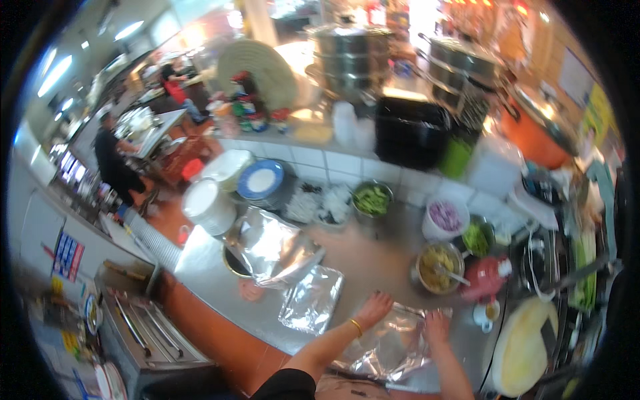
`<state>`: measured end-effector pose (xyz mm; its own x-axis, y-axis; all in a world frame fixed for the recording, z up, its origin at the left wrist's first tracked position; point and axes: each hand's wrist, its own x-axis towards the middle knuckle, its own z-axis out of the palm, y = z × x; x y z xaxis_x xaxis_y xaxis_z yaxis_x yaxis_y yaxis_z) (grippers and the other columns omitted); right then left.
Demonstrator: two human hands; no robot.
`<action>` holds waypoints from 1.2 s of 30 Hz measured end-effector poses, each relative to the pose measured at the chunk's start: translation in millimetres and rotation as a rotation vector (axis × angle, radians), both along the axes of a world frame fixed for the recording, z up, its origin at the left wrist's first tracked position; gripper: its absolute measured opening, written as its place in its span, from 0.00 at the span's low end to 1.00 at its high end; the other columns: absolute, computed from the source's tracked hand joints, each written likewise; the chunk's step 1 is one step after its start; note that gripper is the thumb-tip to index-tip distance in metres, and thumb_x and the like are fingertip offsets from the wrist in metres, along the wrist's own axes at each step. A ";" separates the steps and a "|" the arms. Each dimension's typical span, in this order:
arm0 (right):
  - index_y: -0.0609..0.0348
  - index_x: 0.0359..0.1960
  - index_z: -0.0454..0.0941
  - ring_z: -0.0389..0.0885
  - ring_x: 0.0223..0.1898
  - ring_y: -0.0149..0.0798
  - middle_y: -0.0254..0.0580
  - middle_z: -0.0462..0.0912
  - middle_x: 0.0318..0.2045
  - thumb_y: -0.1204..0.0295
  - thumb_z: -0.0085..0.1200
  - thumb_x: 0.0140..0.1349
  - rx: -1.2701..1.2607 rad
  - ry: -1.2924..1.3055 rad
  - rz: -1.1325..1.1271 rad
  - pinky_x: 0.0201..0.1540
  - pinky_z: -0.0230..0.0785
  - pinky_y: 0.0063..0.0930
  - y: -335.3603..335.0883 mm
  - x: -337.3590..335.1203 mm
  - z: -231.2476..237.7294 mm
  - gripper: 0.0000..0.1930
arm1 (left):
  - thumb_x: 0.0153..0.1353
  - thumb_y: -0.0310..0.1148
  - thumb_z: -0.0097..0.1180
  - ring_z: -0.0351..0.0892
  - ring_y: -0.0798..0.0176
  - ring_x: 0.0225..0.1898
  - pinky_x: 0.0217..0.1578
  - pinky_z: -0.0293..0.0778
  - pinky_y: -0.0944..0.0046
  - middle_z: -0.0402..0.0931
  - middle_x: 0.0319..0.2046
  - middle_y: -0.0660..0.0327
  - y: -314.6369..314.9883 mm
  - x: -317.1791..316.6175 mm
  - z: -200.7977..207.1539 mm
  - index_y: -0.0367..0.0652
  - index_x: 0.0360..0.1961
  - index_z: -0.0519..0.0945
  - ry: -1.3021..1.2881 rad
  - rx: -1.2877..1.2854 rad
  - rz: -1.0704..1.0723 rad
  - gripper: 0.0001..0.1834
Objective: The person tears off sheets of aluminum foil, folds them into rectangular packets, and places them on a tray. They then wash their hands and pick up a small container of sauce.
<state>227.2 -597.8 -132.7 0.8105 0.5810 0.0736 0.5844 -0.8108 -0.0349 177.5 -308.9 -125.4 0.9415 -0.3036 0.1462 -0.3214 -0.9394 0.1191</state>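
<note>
A crinkled sheet of aluminium foil lies in front of me on the steel counter; whether a tray sits under it is hidden. My left hand, below a yellow bracelet, is closed at the foil's far left corner. At its far right side my right hand has its fingers bent over the edge. A flat foil-wrapped tray rests to the left. Beyond that, more foil partly covers a round metal pot.
Stacked white plates and blue-rimmed plates stand far left. Bowls of cut greens, chopped purple onion and a yellowish mix with a spoon line the wall. A red bottle and round cutting board are right.
</note>
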 end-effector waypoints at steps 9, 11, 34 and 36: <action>0.56 0.38 0.75 0.78 0.45 0.53 0.49 0.78 0.38 0.70 0.60 0.59 0.088 -0.004 0.176 0.49 0.70 0.48 -10.3 -5.8 62.4 0.09 | 0.66 0.33 0.52 0.77 0.55 0.46 0.47 0.74 0.55 0.74 0.41 0.56 11.6 -25.5 53.6 0.41 0.44 0.74 -0.032 -0.068 -0.079 0.09; 0.56 0.39 0.74 0.78 0.43 0.53 0.49 0.78 0.38 0.71 0.59 0.60 0.073 0.048 0.157 0.48 0.71 0.47 -12.5 -13.8 73.9 0.09 | 0.67 0.33 0.53 0.77 0.55 0.45 0.44 0.75 0.57 0.73 0.40 0.56 12.2 -33.0 61.3 0.41 0.44 0.72 -0.078 -0.146 -0.070 0.09; 0.58 0.44 0.76 0.82 0.40 0.57 0.49 0.80 0.37 0.72 0.65 0.52 0.589 0.023 0.438 0.39 0.75 0.48 96.4 -49.9 275.5 0.17 | 0.61 0.40 0.57 0.79 0.66 0.29 0.34 0.68 0.67 0.75 0.24 0.66 37.7 -28.2 340.5 0.45 0.32 0.75 -0.469 0.376 -0.550 0.10; 0.59 0.41 0.77 0.82 0.39 0.57 0.49 0.80 0.35 0.75 0.65 0.52 0.678 0.065 0.431 0.38 0.75 0.46 118.0 -44.9 296.8 0.15 | 0.62 0.40 0.56 0.79 0.67 0.28 0.34 0.68 0.66 0.77 0.24 0.66 37.3 -24.2 362.5 0.45 0.31 0.76 -0.502 0.409 -0.546 0.10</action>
<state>182.3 -479.9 164.2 0.5403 0.6894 0.4826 0.8206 -0.3046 -0.4836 153.3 -271.6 237.1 0.5003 -0.8168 0.2874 -0.6664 -0.5751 -0.4745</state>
